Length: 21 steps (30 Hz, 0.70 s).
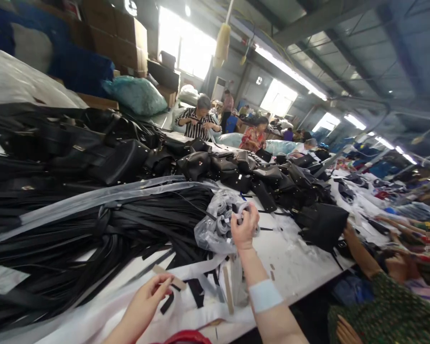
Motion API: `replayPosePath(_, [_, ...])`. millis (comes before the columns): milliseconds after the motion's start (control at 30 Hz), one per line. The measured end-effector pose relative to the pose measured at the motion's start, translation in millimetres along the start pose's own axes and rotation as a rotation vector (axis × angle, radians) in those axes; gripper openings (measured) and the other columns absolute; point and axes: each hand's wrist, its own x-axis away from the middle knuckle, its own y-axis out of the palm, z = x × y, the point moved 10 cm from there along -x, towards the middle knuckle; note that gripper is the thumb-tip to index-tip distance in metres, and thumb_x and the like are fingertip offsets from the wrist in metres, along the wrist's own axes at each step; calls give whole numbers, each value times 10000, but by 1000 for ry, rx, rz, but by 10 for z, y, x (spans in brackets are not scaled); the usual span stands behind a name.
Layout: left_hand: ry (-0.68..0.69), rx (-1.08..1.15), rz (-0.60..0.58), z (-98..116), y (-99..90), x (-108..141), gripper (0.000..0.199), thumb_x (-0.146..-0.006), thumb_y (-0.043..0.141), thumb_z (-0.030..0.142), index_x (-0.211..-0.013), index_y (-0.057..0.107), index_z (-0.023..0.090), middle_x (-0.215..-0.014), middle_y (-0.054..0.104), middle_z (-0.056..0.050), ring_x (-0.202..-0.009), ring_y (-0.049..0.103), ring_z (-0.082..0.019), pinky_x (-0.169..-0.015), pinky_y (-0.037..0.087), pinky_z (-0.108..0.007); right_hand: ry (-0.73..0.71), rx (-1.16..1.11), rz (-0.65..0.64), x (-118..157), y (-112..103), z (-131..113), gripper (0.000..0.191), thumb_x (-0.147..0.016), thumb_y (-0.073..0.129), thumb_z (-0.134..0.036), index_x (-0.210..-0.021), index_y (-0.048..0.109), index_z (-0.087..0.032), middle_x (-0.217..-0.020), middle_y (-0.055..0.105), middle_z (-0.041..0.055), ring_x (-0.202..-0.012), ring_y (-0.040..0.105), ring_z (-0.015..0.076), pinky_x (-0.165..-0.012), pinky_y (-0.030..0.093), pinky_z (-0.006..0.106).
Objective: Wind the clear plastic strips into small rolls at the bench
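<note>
The white counter (290, 270) bore black straps (139, 220) and, beside them, a clear plastic bag (205, 236) of grey rolls (222, 222). The left hand (154, 289) bent loosely and the right hand (245, 225) curled, the former near a tan strip (167, 275), its hold unclear, the latter gripping a pale roll (242, 208) at the bag.
</note>
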Motion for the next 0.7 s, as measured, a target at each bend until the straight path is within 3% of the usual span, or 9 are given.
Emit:
replayPosePath(67, [-11,-31,45,-118,-166,-43,596,-632,574,720,-843,656,168,-880,709,-104,-814,655,-278,-780,511,-381,44,101,-275,-28,735,191,332,-921,463,-348,-1076,600,-88,-1465,389,215,-1389,311,291,-1125,277,440])
replayPosePath(133, [-35,-55,86,-277,-286,-57,540,-646,569,682,-805,648,173,-844,707,-98,-794,657,-278,-752,509,-373,34,115,-478,67,1316,306,303,-898,449,-248,-1082,625,-83,-1438,452,199,-1358,371,271,-1112,289,407])
replayPosePath(200, [-56,-80,114,-429,-347,-60,495,-665,556,646,-788,639,173,-809,703,-94,-771,665,-276,-714,510,-362,9,73,-571,144,1669,374,295,-846,461,-179,-1048,651,-79,-1410,493,203,-1332,412,278,-1103,291,417])
replayPosePath(300, [6,-215,146,-464,-403,-142,420,-764,470,554,-789,629,166,-769,704,-95,-716,681,-257,-651,517,-340,1,19,-635,160,1915,486,351,-805,459,-176,-1072,650,-52,-1416,475,237,-1354,380,321,-1109,264,483])
replayPosePath(400, [87,-402,237,-256,-671,-412,346,-835,443,428,-827,654,154,-787,714,-99,-730,685,-237,-689,529,-330,6,-41,-586,186,1867,558,435,-828,451,-276,-1142,608,-20,-1406,452,277,-1355,359,358,-1095,291,520])
replayPosePath(500, [126,-561,414,177,-1335,-795,255,-859,507,314,-940,679,144,-980,710,-123,-920,665,-244,-868,500,-347,-38,-203,-251,441,1383,482,474,-883,445,-416,-1166,593,-65,-1382,472,259,-1325,392,379,-1059,343,564])
replayPosePath(533, [139,-619,478,366,-1608,-910,249,-883,497,280,-989,675,142,-1070,690,-131,-1028,635,-248,-948,465,-355,-66,-263,-215,641,1265,417,450,-893,459,-437,-1148,607,-97,-1357,503,238,-1295,435,373,-1040,373,561])
replayPosePath(633, [136,-773,661,940,-2360,-1173,260,-942,460,210,-1107,642,125,-1297,579,-166,-1254,499,-285,-1090,353,-448,-112,-361,-355,1369,1144,172,337,-902,489,-414,-1080,652,-179,-1281,591,174,-1205,540,340,-1005,439,534])
replayPosePath(700, [135,-851,700,1299,-2548,-1363,272,-942,542,262,-1170,607,129,-1294,570,-142,-1219,521,-289,-1048,398,-517,-100,-401,-399,1737,1022,31,228,-886,511,-345,-943,694,-220,-1202,650,138,-1127,609,321,-932,510,493])
